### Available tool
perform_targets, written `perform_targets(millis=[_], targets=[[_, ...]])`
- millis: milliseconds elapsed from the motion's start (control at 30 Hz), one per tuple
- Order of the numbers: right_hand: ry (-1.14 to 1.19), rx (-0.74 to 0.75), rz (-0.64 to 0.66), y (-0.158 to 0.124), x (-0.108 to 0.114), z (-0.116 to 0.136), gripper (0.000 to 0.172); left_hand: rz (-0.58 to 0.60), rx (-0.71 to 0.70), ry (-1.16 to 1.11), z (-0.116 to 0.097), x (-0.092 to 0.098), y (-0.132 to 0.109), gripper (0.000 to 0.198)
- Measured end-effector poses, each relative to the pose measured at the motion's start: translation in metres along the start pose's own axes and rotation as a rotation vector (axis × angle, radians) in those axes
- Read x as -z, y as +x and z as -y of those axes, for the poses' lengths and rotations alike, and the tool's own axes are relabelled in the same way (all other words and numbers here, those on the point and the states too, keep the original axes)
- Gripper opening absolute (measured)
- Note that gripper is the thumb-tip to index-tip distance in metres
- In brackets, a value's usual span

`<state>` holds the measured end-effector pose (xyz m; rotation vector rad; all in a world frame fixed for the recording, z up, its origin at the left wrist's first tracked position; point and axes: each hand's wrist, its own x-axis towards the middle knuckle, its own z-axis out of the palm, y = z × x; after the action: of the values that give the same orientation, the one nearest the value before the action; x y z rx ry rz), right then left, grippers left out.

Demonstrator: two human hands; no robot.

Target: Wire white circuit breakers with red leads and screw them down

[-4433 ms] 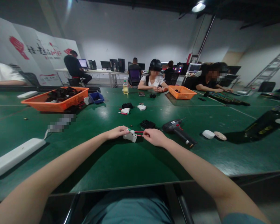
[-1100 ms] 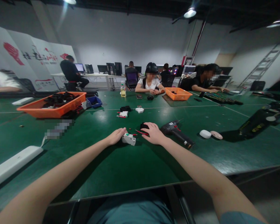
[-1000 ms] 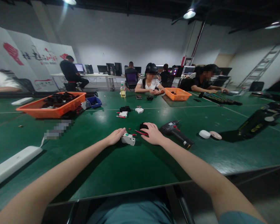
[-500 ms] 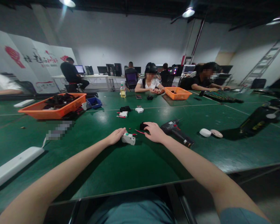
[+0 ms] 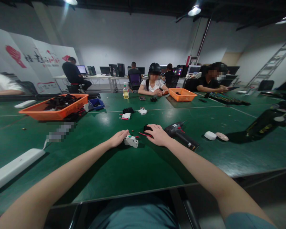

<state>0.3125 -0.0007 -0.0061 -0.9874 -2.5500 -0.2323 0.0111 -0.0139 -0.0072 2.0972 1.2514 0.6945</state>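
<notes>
Left hand [image 5: 118, 138], grip unclear, should steady the white boxy plastic block [image 5: 132, 142] at its fingertips; right hand [image 5: 158, 135], spread, should lightly guide the thin red wire [image 5: 143, 134] beside it.

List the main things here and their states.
White module, against left hand.
Black part, partly hidden by right hand.
Drill, lying down, bit fitted.
Left orange basket, heaped with parts.
Right orange basket, sparsely filled.
Yellow-liquid bottle, upright, partly filled.
Ceiling lamps, lit.
Leftmost monitor, lit.
</notes>
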Motion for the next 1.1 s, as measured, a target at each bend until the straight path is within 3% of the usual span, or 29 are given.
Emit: perform_targets(millis=[500,700,867,1100], targets=[[-0.025,-0.029,0.016,0.002,0.004,0.006,0.026,0.013,0.0,-0.014,-0.005,0.001,-0.001,0.075],[0.003,-0.002,0.007,0.001,0.006,0.002,0.008,0.002,-0.011,-0.03,-0.001,0.0,0.001,0.075],[0.027,0.039,0.008,0.0,0.006,-0.004,0.007,0.0,-0.022,-0.019,0.0,0.0,0.002,0.074],[0.067,-0.036,-0.03,-0.001,0.002,0.002,0.004,-0.085,0.004,0.09,-0.001,-0.001,0.003,0.066]])
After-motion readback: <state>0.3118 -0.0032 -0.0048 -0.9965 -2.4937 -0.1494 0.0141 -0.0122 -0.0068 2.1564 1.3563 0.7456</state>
